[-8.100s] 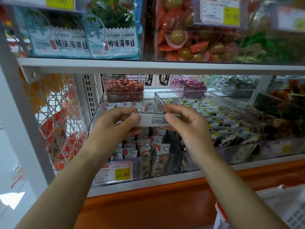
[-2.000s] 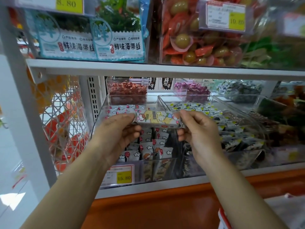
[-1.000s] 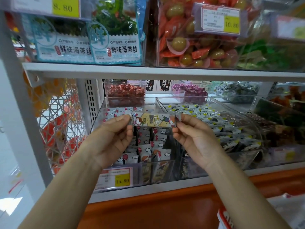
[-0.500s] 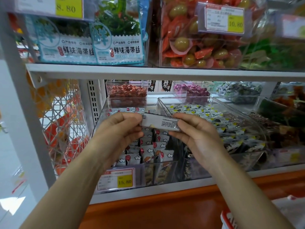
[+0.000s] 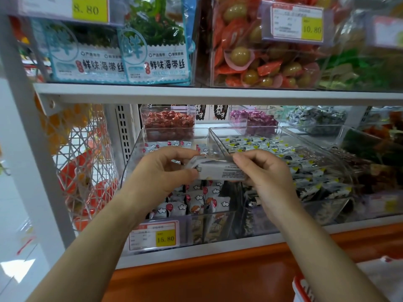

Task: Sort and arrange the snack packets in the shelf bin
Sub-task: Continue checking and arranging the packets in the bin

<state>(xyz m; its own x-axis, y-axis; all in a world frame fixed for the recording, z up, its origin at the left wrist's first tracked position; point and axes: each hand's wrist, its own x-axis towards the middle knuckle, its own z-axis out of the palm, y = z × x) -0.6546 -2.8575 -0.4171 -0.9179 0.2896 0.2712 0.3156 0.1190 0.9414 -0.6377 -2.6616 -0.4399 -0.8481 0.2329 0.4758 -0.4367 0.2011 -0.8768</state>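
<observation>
A: Just over the clear bin (image 5: 132,158) on the middle shelf, one snack packet (image 5: 220,171), lying flat, white back side up.

B: Held how?

A: Pinched at both ends. Left hand (image 5: 161,171) on the left end, thumb under, fingers curled over the top. Right hand (image 5: 268,177) on the right end, fingers curled round it. Close together, with only the packet between.

B: Any words on it?

A: Small black print on the back. Too tiny to read.

B: And inside the bin?

A: More packets (image 5: 196,203), standing in rows. White clouds, red balloons and a little cartoon kid on each. Lower than the held one.

B: Any price?

A: Yes. Front tag (image 5: 153,235) on the bin wall, with 15.80 on a yellow patch.

B: Next door?

A: Second bin (image 5: 220,142) right beside, on the right. Full of little packs with yellow corners.

B: Up top?

A: Blue and white seaweed bags (image 5: 152,51), printed 鲜味海带丝, with a big 鲜 in a circle. Over those, a tag reading 8.80 (image 5: 89,9). To the right, orange packs (image 5: 261,62) with round green balls showing, and a tag reading 10.80 (image 5: 296,23).

B: And far back?

A: Small box of red sweets (image 5: 169,120), then purple sweets (image 5: 255,118). Black signs between, too blurry to read.
</observation>
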